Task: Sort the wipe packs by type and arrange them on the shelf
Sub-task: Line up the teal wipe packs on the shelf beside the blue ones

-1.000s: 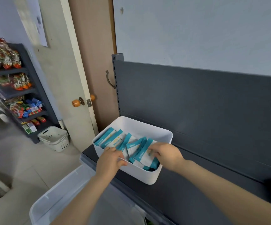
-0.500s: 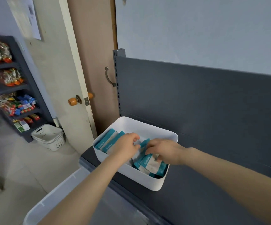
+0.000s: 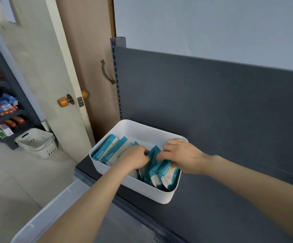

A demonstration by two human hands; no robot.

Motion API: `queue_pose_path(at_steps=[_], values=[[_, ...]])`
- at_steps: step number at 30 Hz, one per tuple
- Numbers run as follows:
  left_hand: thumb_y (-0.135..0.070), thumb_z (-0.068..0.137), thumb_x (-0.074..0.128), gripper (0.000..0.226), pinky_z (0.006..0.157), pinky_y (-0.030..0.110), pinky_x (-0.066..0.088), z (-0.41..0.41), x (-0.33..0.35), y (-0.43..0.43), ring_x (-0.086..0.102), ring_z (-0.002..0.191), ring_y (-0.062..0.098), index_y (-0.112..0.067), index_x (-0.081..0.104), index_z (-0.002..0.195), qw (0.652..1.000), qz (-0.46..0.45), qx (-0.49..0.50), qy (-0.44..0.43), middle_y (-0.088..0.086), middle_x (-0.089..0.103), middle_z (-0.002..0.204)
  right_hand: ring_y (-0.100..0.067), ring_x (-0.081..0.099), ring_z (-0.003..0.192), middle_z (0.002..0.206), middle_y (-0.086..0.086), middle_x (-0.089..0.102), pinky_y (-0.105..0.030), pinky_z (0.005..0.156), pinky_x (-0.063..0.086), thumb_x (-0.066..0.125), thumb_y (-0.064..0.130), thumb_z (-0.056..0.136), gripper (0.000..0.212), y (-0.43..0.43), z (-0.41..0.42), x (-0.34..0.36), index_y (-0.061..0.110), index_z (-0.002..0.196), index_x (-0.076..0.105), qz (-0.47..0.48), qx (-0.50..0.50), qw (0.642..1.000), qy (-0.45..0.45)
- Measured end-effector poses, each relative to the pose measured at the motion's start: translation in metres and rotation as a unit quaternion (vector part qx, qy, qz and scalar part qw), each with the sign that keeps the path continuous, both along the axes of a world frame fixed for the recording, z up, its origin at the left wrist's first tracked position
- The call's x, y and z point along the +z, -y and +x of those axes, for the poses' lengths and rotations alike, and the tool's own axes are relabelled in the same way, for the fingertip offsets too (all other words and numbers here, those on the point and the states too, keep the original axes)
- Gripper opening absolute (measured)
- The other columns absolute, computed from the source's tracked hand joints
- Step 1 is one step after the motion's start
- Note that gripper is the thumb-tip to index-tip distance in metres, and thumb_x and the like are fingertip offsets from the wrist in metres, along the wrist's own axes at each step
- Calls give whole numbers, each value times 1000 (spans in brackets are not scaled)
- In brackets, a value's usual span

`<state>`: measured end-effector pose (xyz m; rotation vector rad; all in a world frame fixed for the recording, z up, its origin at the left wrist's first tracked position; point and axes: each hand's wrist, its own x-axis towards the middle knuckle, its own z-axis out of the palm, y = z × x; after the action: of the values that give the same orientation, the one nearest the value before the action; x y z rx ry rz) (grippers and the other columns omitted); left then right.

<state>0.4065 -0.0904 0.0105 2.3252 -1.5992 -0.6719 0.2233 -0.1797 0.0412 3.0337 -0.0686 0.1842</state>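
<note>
White bin (image 3: 159, 194) sits on the dark grey shelf (image 3: 229, 199), near its L end & close to the front edge, a bit askew. Inside are the wipe packs (image 3: 109, 152): flat sachets, white w/ teal bands along the edges, plus small print too blurred to read. As far as can be seen they all look like one type. Packs on the L side of the bin stand on edge, leaning in a neat overlapping row. Those on the R side are jumbled, tilted diff. ways, a few sagging toward the front R corner. Can't tell the exact count.

Both hands are in the bin. L hand (image 3: 135, 157) is at the middle, fingers (image 3: 144, 152) curled tight, pinching the teal top edge of a pack. R hand (image 3: 182, 155) is over the R part, knuckles up, fingers (image 3: 161, 156) curled onto the tops of the jumbled packs, thumb pressed vs. the face of one, so it grips them. The hands are just beside each other.

Below the shelf front, lower L, is a clear plastic tub (image 3: 42, 218); contents not visible. On the floor by the door is a white slotted basket (image 3: 37, 142). Far L, a dark rack (image 3: 10, 115) carries coloured snack packets on its tiers.
</note>
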Motion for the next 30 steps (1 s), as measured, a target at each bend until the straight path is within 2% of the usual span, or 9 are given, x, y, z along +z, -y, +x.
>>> queue_pose_path(at_steps=[2, 7, 11, 13, 15, 17, 21, 26, 30], values=[[-40, 94, 50, 29, 55, 27, 40, -6, 2, 0, 55, 65, 15, -22, 58, 73, 1000, 17, -11, -8, -2, 59, 71, -18, 47, 80, 79, 7, 52, -27, 76, 41, 70, 7, 67, 52, 1, -2, -2, 33, 110, 59, -10, 4, 1000, 10], [-64, 79, 61, 50, 51, 25, 38, -12, 5, -6, 51, 57, 14, -14, 63, 83, 999, 36, -12, -6, -1, 57, 67, -18, 47, 90, 86, 7, 56, -24, 84, 32, 66, 3, 66, 41, 11, -20, 0, 29, 98, 66, -2, -42, 995, 85], [-51, 70, 77, 41, 51, 21, 41, -14, 5, -9, 59, 67, 9, -19, 64, 91, 999, 28, -17, -30, -5, 65, 80, -19, 54, 103, 105, 5, 65, -25, 96, 34, 66, 3, 72, 33, 18, -44, 1, 17, 102, 65, 29, -134, 973, 184], [-44, 71, 78, 34, 53, 21, 43, -12, 1, -10, 61, 70, 7, -20, 64, 90, 999, 8, -10, -37, -7, 65, 81, -21, 60, 96, 100, 3, 68, -27, 100, 35, 69, 3, 75, 31, 13, -60, 1, 16, 103, 63, 66, -196, 950, 236], [-37, 72, 78, 29, 56, 21, 46, -9, 0, -12, 63, 74, 8, -20, 65, 92, 998, -19, 2, -54, -6, 68, 87, -24, 61, 84, 90, 4, 66, -26, 91, 38, 73, 5, 74, 31, 6, -78, -1, 15, 101, 62, 89, -258, 926, 262], [-33, 74, 77, 27, 59, 23, 50, -5, 0, -14, 65, 77, 8, -20, 66, 95, 997, -36, 11, -62, -7, 69, 92, -24, 59, 81, 89, 5, 65, -27, 80, 37, 74, 6, 75, 29, -2, -98, -3, 13, 102, 63, 102, -310, 909, 259], [-33, 76, 75, 24, 72, 37, 56, -5, 9, -14, 65, 80, 11, -23, 66, 97, 994, -88, 46, -40, -7, 69, 94, -24, 60, 79, 86, 3, 66, -27, 75, 36, 76, 6, 73, 33, -14, -136, -16, 12, 103, 64, 110, -363, 898, 221], [-35, 85, 65, 24, 64, 32, 54, -25, 31, -14, 65, 86, 17, -27, 63, 108, 976, -176, 101, 77, -7, 69, 104, -24, 60, 83, 88, 3, 66, -28, 73, 36, 72, 10, 76, 34, -22, -173, -36, 17, 108, 63, 130, -397, 891, 175], [-32, 91, 57, 26, 52, 25, 36, -46, 44, -19, 64, 88, 18, -29, 61, 117, 954, -233, 132, 136, -6, 70, 105, -23, 60, 93, 97, 2, 66, -25, 73, 33, 67, 19, 81, 34, -24, -194, -37, 21, 114, 60, 138, -409, 892, 133]])
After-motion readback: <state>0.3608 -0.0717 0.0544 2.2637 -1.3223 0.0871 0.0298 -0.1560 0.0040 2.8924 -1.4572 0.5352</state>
